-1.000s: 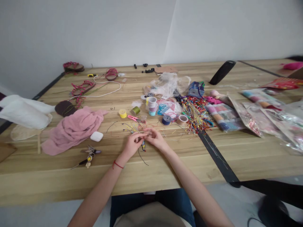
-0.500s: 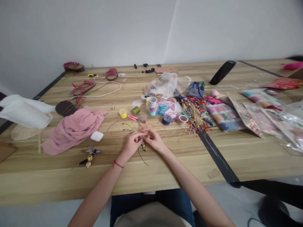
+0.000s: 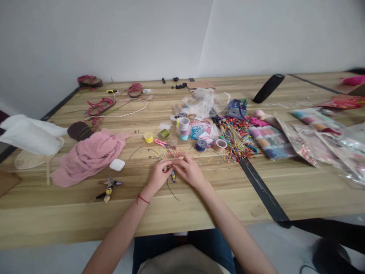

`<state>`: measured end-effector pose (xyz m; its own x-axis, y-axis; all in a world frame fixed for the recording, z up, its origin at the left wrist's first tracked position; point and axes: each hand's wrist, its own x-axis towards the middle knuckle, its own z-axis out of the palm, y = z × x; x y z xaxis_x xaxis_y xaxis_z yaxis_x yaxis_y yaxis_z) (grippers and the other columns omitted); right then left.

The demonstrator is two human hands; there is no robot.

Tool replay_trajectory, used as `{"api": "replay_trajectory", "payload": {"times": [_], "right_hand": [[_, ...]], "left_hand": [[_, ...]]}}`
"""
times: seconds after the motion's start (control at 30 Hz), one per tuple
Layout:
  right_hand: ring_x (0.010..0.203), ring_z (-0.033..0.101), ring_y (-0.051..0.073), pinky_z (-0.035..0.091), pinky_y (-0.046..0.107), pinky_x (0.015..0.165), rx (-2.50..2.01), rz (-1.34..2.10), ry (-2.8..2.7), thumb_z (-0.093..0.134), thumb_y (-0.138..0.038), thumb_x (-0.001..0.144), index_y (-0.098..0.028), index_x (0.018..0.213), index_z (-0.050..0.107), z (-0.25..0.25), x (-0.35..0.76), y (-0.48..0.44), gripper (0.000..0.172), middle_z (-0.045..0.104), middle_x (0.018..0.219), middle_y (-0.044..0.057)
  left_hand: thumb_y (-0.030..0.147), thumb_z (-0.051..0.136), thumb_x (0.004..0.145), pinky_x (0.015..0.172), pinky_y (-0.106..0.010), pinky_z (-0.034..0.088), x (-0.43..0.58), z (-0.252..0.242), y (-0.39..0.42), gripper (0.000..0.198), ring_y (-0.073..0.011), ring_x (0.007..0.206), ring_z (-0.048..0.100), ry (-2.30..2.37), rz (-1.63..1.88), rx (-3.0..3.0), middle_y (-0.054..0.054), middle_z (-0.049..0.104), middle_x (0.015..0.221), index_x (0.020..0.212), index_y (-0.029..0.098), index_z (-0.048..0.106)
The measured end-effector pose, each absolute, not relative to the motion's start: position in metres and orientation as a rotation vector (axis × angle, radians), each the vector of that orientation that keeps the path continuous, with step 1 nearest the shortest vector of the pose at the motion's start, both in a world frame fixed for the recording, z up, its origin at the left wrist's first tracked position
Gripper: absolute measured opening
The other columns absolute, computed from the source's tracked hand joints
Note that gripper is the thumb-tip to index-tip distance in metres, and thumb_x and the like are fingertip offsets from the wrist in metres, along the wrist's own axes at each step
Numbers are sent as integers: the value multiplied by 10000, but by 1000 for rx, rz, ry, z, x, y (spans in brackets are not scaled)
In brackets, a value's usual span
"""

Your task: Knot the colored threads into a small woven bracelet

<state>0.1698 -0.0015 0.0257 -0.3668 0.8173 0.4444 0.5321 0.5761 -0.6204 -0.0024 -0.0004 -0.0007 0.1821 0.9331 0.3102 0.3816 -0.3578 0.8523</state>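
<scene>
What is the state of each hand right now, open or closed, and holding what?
Left hand: closed, fingertips pinching the colourful cord.
Right hand: closed, pinching the same cord from the other side.

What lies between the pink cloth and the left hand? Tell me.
A small white case lies between the pink cloth and the left hand, as the head view shows.

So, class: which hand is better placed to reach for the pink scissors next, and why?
Probably the left hand: the pink scissors lie just beyond it, whereas the right hand would have to cross over. Both hands pinch the cord between them, so one must let go first.
</scene>
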Motion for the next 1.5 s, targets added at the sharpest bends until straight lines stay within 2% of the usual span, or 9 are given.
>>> {"api": "replay_trajectory", "payload": {"times": [0.13,0.27,0.37,0.53,1.07,1.33,1.5], "right_hand": [[937,637,209,513,308,759,-1092,352,-2216,512,-261,942,-230,1031,672,21,168,-3,186,564,1205,126],[960,636,219,512,300,752,-1119,247,-2327,516,-169,929,-212,1010,663,18,165,-3,174,559,1241,135],[966,629,239,513,324,765,-1109,212,-2379,522,-122,913,-185,1007,648,17,163,-3,169,568,1223,160],[855,630,222,512,316,700,-1149,202,-2410,470,-146,941,-166,984,624,16,159,-1,161,609,1095,159],[875,637,179,512,262,727,-1206,82,-2506,510,-157,937,-160,999,605,19,161,-1,113,590,1156,130],[909,639,203,526,295,754,-1209,145,-2467,445,-132,949,-141,1008,571,16,157,1,139,581,1130,162],[916,630,192,523,300,752,-1196,461,-2180,469,-209,945,-186,971,566,17,158,-2,103,546,1144,123]], "left_hand": [[29,571,750,498,-177,308,-3,-2,0,309,-62,533,353,1231,1124,1845,21,537,740,986,168,716],[-11,558,736,520,-178,322,-3,-3,1,370,-67,547,365,1234,1103,1879,26,531,723,1017,172,717],[-15,562,733,534,-182,329,-3,-1,1,340,-71,554,374,1251,1097,1895,28,529,713,979,161,718],[-13,569,729,533,-189,314,-2,1,0,269,-74,542,368,1292,1079,1918,40,491,671,893,150,707],[10,570,745,535,-188,307,-1,5,-2,233,-76,544,370,1322,1060,1932,51,443,642,876,148,705],[-11,563,727,514,-178,303,-1,4,0,255,-62,525,357,1312,1085,1891,46,471,659,875,135,709],[28,572,756,498,-173,307,-1,2,0,227,-57,525,354,1266,1156,1862,19,539,725,892,139,717]]}}
